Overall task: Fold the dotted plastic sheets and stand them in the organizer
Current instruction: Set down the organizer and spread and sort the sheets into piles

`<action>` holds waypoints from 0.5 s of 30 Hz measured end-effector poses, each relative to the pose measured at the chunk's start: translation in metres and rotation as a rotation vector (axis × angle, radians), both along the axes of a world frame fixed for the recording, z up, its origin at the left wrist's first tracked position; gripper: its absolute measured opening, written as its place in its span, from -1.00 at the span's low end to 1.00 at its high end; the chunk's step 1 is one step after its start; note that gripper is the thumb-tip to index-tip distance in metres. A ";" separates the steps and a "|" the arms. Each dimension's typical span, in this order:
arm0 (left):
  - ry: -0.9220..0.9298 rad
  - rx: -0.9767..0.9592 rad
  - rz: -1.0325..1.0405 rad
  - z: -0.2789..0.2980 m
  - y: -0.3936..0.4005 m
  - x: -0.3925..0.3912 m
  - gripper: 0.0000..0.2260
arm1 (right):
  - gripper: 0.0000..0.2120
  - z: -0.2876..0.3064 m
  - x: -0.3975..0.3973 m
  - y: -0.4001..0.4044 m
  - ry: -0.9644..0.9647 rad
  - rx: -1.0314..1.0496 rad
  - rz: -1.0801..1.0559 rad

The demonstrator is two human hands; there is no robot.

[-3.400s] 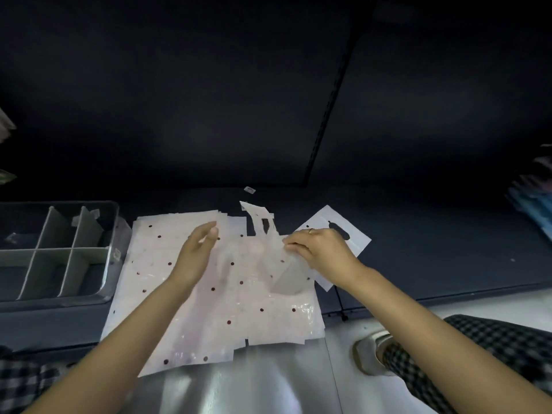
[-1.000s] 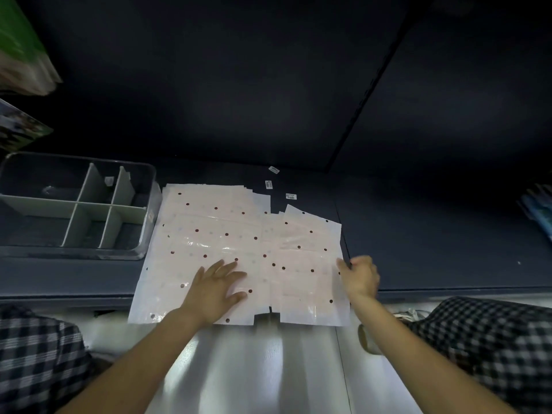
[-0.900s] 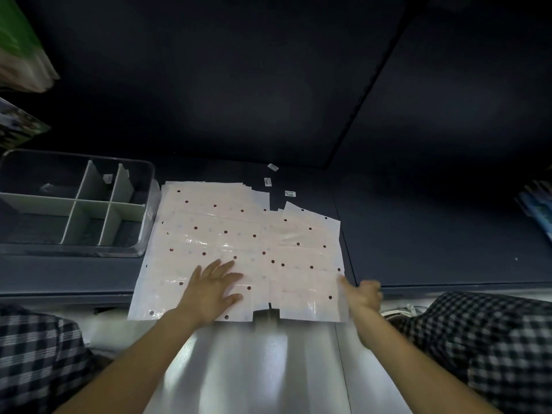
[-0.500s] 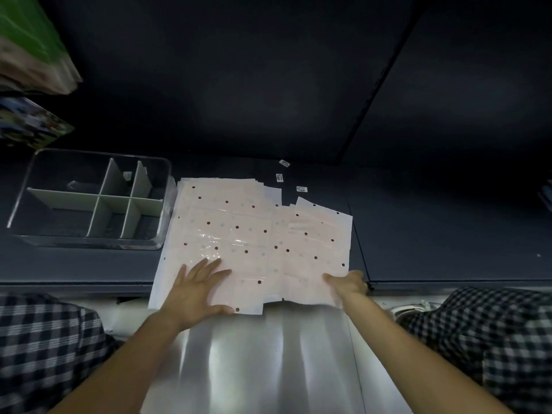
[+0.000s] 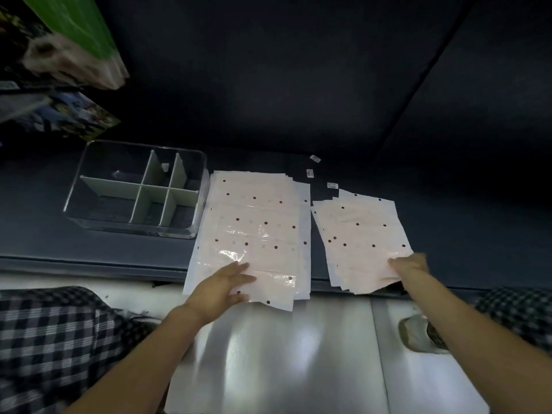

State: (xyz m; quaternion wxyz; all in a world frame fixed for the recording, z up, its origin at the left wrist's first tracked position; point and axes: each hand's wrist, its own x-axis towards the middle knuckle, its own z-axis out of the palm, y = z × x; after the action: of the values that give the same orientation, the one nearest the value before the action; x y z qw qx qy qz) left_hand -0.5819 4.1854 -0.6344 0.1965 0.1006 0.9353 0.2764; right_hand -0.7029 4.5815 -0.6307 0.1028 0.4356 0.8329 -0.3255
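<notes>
Two stacks of pale dotted plastic sheets lie on the dark shelf. The larger left stack (image 5: 257,231) overhangs the shelf's front edge, and my left hand (image 5: 222,286) rests flat on its near end with fingers spread. The smaller right stack (image 5: 361,237) lies a little apart, tilted, and my right hand (image 5: 409,265) grips its near right corner. The clear organizer (image 5: 136,228) with grey dividers stands just left of the left stack, its compartments holding no sheets.
Three small white labels (image 5: 310,173) lie on the shelf behind the stacks. Hanging packages (image 5: 68,49) fill the upper left. Shiny grey floor (image 5: 283,354) lies below the shelf edge, with checked trouser legs (image 5: 53,339) at both sides and a shoe (image 5: 421,333) at right.
The sheets were one overlapping spread; my right hand has pulled the right stack away to the right, opening a gap. My left hand stays pressed on the left stack.
</notes>
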 end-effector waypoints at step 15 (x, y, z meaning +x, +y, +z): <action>-0.240 0.275 -0.077 0.069 -0.004 -0.042 -0.80 | -0.46 0.074 0.062 -0.187 -0.199 -0.152 1.450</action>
State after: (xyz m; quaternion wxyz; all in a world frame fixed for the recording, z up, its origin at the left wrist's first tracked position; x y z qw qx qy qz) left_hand -0.6242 4.1817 -0.5650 0.3016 0.1284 0.8540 0.4039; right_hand -0.6411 4.3945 -0.5571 0.3974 -0.2052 0.8736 -0.1916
